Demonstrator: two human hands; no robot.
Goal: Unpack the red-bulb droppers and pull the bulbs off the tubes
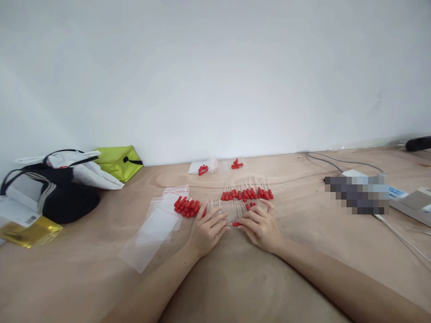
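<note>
Between my hands, low over the table, lies a dropper with a red bulb (235,224) and a thin clear tube. My right hand (261,226) pinches it near the bulb. The fingers of my left hand (209,228) are closed at its tube end, though the exact contact is hard to make out. Just beyond my fingertips is a row of clear tubes (230,207), with red bulbs (187,207) at its left end and others partly hidden behind my right hand. Farther back, another group of droppers (247,194) lies with bulbs toward me.
Clear zip bags (158,222) lie flat left of my left hand. Two filled bags with red bulbs (203,169) rest by the wall. A black bag (69,202) and a green pouch (117,162) sit at left. A power strip (412,202) with cables is at right.
</note>
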